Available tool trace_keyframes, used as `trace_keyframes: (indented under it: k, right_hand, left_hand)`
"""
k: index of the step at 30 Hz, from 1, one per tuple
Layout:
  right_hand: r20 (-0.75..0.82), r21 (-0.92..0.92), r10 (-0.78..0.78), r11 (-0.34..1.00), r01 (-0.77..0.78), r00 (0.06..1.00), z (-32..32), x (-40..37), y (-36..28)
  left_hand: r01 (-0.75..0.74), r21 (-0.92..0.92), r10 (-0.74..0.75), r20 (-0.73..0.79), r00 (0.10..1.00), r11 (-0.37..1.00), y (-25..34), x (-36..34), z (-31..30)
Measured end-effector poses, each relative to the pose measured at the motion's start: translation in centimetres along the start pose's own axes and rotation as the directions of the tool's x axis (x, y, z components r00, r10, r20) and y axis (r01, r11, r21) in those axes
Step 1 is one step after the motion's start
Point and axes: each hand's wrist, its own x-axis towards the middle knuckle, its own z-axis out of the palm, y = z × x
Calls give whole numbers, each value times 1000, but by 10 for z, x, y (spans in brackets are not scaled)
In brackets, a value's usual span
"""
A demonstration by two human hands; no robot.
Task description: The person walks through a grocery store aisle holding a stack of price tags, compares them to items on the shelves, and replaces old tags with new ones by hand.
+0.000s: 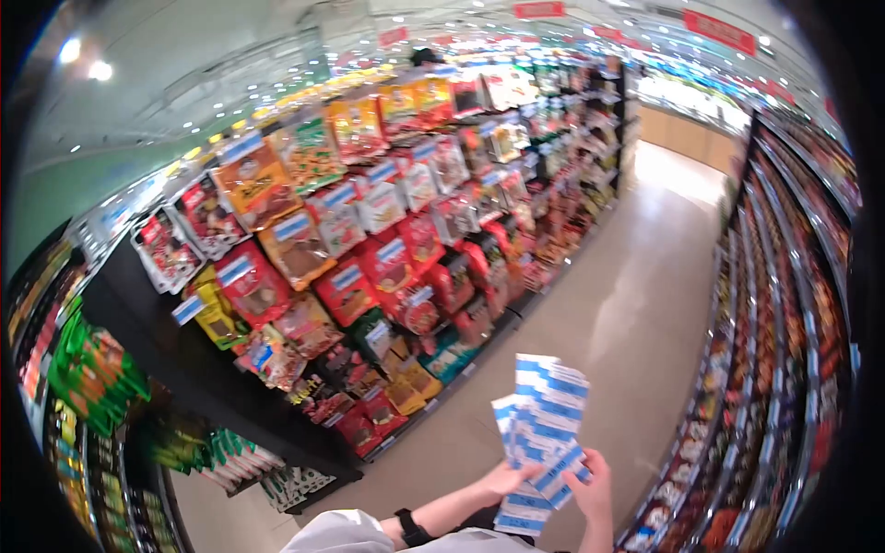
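- We hold a bunch of paper strips [546, 415] low in front of us, out over the floor [645, 249] between two long rows of shelves.
- The strips are flat and thin, with straight edges and bands of blue and white. They spread out like a messy fan, one on top of another. The print on them is too small for us to read.
- Our left hand [513, 480] is closed on the strips, gripping them near the bottom. Some of its fingers are hidden by the paper.
- Our right hand [595, 481] pinches the edge of the strips, with its fingers bent.
- On our left wrist we wear a black watch [412, 527], with a sleeve [343, 532] of soft, pale grey cloth nearby.
- The floor is smooth and beige, and it shines white far away.
- On our left, shiny bags [267, 175] hang in rows. They are puffy and mostly square, in red, orange, yellow and white.
- The end of that shelf is a flat black panel [138, 286]. Past it hang crinkly green bags [97, 364].
- On our right, a long shelf [765, 369] holds rows of small packs, too blurry for us to tell apart.
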Motion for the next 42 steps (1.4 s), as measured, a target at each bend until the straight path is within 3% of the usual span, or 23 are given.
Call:
trace_keyframes:
  k: [2,5,7,9,11,13,14,16,21,26,28,34,36,39,42]
  right_hand:
    - [-2,-7,-45,999,45,999,1,23,-4]
    - [14,-22,-86,996,87,996,-1,66,-8]
    - [85,-105,113,989,-104,990,-1,101,-9]
    - [113,-101,99,991,-87,989,7,135,-20]
    - [146,-101,84,992,-69,986,13,167,-31]
    - [160,-292,-30,953,77,987,17,193,-41]
    - [174,-290,-27,954,78,984,22,202,-47]
    - [166,-33,24,999,-18,986,34,218,-60]
    - [301,-114,-29,991,66,953,46,265,-28]
    - [435,-112,-18,991,73,900,68,298,-32]
    - [450,-74,38,997,-5,892,69,309,-38]
    - [561,-110,86,994,-29,823,66,355,-49]
    - [618,-162,39,984,79,785,66,375,-45]
    - [684,-69,16,997,43,729,74,392,-47]
    - [731,-138,26,984,110,682,86,403,-47]
  left_hand:
    - [-104,39,101,57,993,994,17,16,5]
    - [-66,-47,70,89,994,997,45,44,-1]
    - [-73,-17,73,57,996,997,68,66,-10]
    - [13,-23,-13,10,1000,1000,101,75,-12]
    - [-70,-43,70,0,998,997,127,88,-17]
    - [-139,-58,139,-14,990,989,141,102,-25]
    - [-122,-91,120,-25,992,988,145,112,-31]
    - [-113,-130,108,-45,993,985,151,124,-44]
    - [-307,-150,286,-147,947,940,160,130,-66]
    - [-342,-163,283,-301,911,926,172,141,-72]
    - [-407,-157,326,-377,867,900,175,149,-72]
    - [-440,-196,309,-471,826,876,180,179,-70]
    - [-460,-184,324,-490,809,869,187,186,-71]
    - [-504,-174,346,-541,767,846,191,192,-68]
    - [-537,-153,344,-618,707,830,191,186,-66]
